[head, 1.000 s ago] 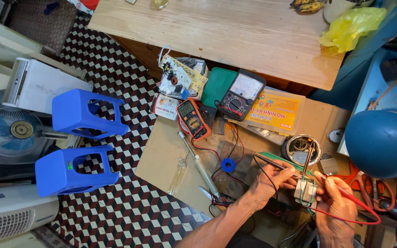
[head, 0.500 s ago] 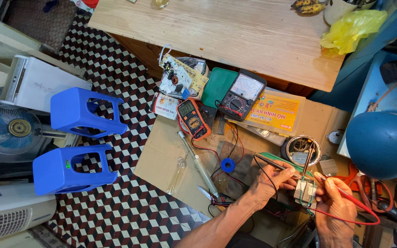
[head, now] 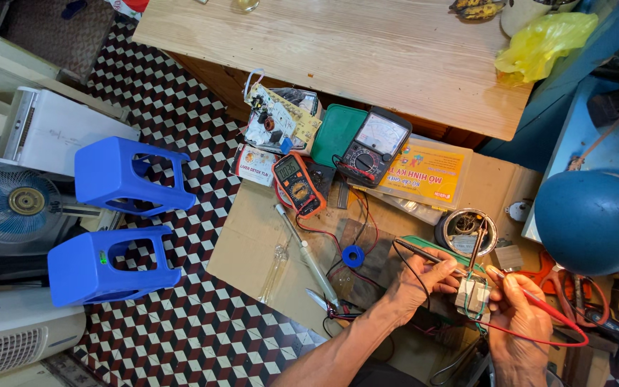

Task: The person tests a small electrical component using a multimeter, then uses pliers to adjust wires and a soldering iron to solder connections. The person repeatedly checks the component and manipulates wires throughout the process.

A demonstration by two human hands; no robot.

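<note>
Checkered floor tiles surround a flattened cardboard sheet point(head: 252, 244) that serves as the work surface. At its far edge lie a flat yellow package point(head: 424, 175) with red lettering and a small white printed box point(head: 253, 164). An orange multimeter point(head: 297, 183) sits between them. Left hand point(head: 417, 283) pinches a black probe point(head: 424, 253); right hand point(head: 521, 322) pinches a red probe point(head: 531, 297). Both tips meet a small transformer point(head: 474, 295), which stands between the two hands, touching the left fingertips.

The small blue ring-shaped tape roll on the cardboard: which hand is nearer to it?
Left. The left hand lies just right of the small blue ring-shaped tape roll, apart from it; the right hand is farther right, beyond the left.
</note>
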